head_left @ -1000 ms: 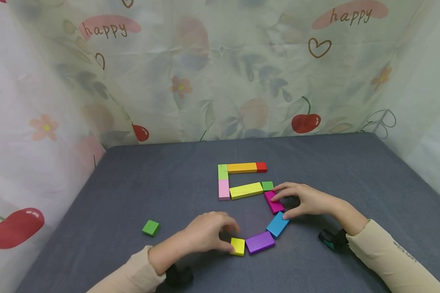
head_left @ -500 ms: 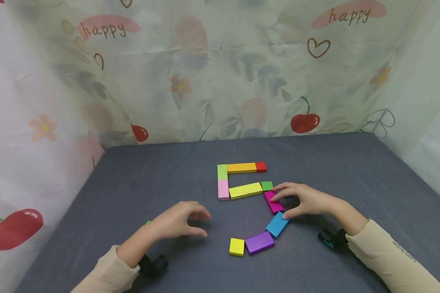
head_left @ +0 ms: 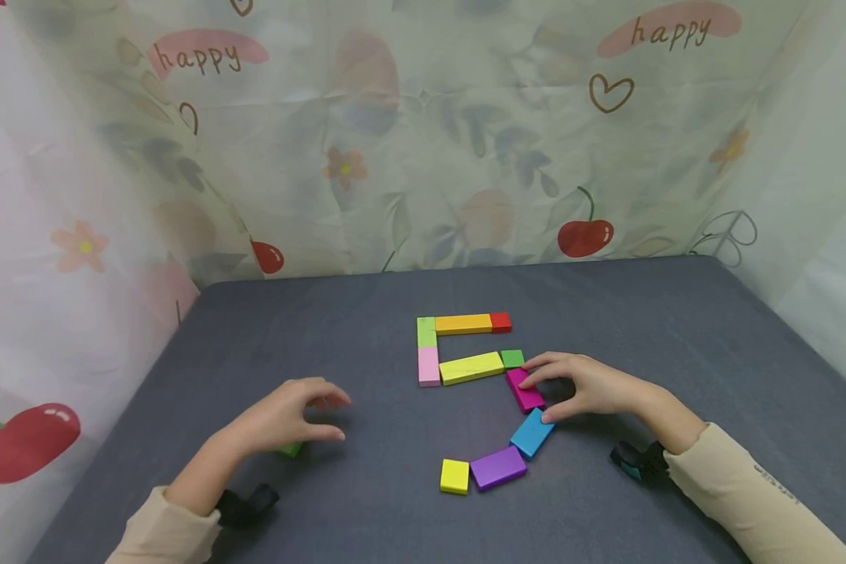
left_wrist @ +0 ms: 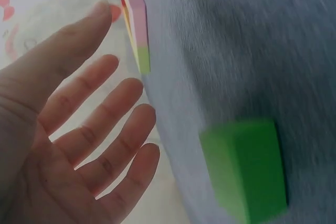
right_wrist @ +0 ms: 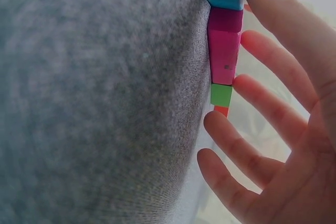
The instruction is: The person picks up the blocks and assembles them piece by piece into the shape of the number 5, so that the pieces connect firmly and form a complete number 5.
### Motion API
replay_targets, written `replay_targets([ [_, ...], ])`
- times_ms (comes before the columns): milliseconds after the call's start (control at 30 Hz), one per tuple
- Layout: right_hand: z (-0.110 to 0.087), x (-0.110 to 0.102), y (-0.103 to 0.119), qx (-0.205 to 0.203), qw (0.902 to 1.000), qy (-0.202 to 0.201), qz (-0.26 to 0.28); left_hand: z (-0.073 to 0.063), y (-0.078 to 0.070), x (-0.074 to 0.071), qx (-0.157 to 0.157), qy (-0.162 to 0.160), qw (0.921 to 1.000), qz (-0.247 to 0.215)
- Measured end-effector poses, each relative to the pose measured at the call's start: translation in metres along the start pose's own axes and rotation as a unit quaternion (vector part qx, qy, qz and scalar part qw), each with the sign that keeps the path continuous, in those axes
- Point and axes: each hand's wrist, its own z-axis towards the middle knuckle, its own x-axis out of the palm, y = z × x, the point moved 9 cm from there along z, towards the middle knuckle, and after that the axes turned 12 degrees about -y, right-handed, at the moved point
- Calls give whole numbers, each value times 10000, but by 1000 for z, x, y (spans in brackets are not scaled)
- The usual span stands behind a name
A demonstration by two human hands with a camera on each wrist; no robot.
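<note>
My left hand (head_left: 289, 411) hovers over the left of the table, fingers relaxed and holding nothing. A loose green block (left_wrist: 247, 169) lies close by, partly hidden under this hand in the head view. At the right, my right hand (head_left: 585, 384) rests its thumb on the blue block (head_left: 532, 433) and its fingertips on the magenta block (head_left: 524, 389). From there the chain runs to a purple block (head_left: 498, 468) and a small yellow block (head_left: 454, 476). Above the magenta one sit a small green block (head_left: 512, 359) and a long yellow block (head_left: 472, 368).
A pink block (head_left: 428, 366), a light green block (head_left: 426, 331), an orange block (head_left: 463, 323) and a red block (head_left: 500, 322) form the upper part of the figure. Beneath lies a dark grey tablecloth (head_left: 366, 509). A printed curtain (head_left: 423, 157) hangs behind the table.
My left hand has let go of the small yellow block and moved left to the loose green block. The right hand stays in place.
</note>
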Motion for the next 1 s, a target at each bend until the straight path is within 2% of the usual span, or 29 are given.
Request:
replay_targets([
  [200,0,1,-2,7,10000,11,-4,-9,20,-9,-165,78,9998,-100],
  [433,1,2,-3,26,10000,1,5,-19,50,-11,-439,338,9977,-397],
  [533,1,2,-3,22,10000,2,14,-22,59,-11,-453,460,9963,-563],
  [700,1,2,-3,12,10000,3,25,-28,66,-12,-331,630,9943,-788],
  [867,1,2,-4,29,10000,7,37,-30,66,-10,-198,780,9920,-974],
  [1000,1,3,-4,48,10000,12,28,-30,64,-9,-65,796,9923,-946],
])
